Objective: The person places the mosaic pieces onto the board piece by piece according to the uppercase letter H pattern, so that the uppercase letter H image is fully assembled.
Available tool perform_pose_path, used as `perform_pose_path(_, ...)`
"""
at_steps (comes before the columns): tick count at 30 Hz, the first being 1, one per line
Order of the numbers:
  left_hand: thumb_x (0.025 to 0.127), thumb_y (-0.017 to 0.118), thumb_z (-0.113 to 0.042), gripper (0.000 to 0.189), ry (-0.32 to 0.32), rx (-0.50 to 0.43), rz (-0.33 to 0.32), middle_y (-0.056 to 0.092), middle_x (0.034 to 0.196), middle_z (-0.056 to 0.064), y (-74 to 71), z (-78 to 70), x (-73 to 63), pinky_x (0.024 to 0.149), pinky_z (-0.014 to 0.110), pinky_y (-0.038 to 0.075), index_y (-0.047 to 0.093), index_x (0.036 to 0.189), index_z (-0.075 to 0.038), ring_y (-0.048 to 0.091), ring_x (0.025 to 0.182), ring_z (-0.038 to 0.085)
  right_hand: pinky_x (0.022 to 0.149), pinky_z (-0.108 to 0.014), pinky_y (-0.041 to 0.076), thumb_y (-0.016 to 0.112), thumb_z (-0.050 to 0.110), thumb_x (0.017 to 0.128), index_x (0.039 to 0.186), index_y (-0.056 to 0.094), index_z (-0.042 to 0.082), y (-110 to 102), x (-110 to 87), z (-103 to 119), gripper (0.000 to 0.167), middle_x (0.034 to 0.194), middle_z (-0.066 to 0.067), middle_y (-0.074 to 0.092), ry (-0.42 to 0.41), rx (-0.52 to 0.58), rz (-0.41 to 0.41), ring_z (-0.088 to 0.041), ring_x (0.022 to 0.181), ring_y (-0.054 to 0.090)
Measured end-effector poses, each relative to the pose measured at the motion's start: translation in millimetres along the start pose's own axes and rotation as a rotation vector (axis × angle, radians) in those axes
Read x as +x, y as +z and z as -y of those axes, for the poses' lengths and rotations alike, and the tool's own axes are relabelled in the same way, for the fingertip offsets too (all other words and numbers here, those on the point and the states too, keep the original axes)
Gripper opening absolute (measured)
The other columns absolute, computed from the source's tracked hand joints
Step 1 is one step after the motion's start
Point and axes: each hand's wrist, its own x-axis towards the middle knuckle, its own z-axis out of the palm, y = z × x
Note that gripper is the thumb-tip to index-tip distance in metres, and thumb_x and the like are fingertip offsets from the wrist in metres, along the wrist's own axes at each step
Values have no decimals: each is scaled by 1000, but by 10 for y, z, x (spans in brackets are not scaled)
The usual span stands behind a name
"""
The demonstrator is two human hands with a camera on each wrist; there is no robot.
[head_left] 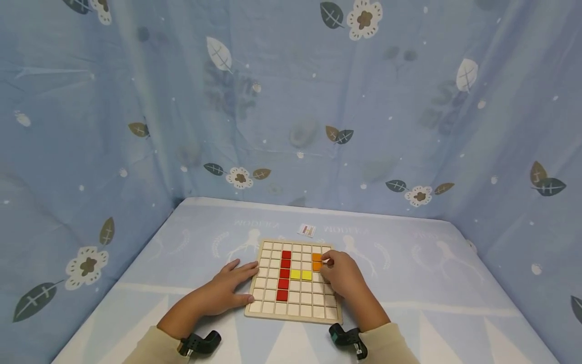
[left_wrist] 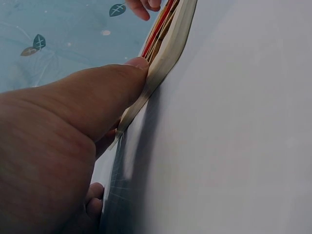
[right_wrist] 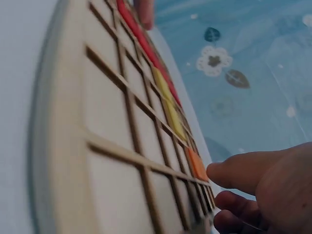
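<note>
A square wooden grid board (head_left: 291, 318) with pale cells lies in front of me. Several red tiles (head_left: 284, 273) form a column left of its middle, two yellow tiles (head_left: 301, 275) lie side by side, and two orange tiles (head_left: 317, 257) sit in one column towards the right. My left hand (head_left: 227, 288) rests at the board's left edge with fingers spread and thumb on the frame. My right hand (head_left: 343, 273) reaches in from the right, fingers bent, thumb and forefinger tips right at the orange tiles. I cannot tell whether it grips one.
Behind the board lies a small card (head_left: 306, 230) printed with a coloured grid. A pale patterned cloth (head_left: 182, 268) covers the table. Blue floral curtains (head_left: 291, 101) stand at the back and both sides. Each wrist wears a black camera (head_left: 346, 337).
</note>
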Motion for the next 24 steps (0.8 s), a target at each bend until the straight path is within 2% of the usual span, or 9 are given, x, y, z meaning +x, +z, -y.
perform_pose_path(3,94,77,-46,80,-4,5,0,30,172,-7,9,-3,2,119,78,18,43,162,-22,7,161,47,80,-43,56,75,18,98,125,72,13,-120,-24,-95,28,116,-8,67,18,-15,13,-25,101,63)
perform_pose_path(6,94,77,-46,80,-5,9,0,30,172,-7,9,-2,0,119,78,18,43,162,-22,7,161,47,84,-47,57,77,20,96,127,71,15,-234,-67,-171,33,124,-9,67,61,-50,33,-27,105,63)
perform_pose_path(8,94,77,-46,80,-4,10,1,30,172,-6,6,-2,-2,118,78,18,43,162,-21,7,161,47,91,-50,57,80,22,93,128,70,15,-291,-101,-229,37,126,-10,67,82,-89,44,-28,105,63)
perform_pose_path(10,94,77,-46,80,-3,10,0,30,173,-6,6,-1,-1,118,78,18,42,163,-21,7,161,47,92,-52,57,82,23,91,129,69,14,-336,-138,-285,41,126,-11,66,103,-118,63,-28,104,63)
perform_pose_path(17,95,77,-45,80,-1,-4,6,29,173,-6,26,-6,17,118,79,18,42,163,-22,6,161,47,85,-49,57,87,26,85,120,69,14,-480,-267,-399,41,117,-12,62,86,-234,129,-25,94,60)
perform_pose_path(24,95,77,-45,80,-21,9,10,28,173,-9,6,-28,6,118,78,18,42,163,-24,5,161,45,82,-44,59,91,27,82,120,69,16,-545,-341,-432,45,118,-11,58,84,-215,195,-24,97,60)
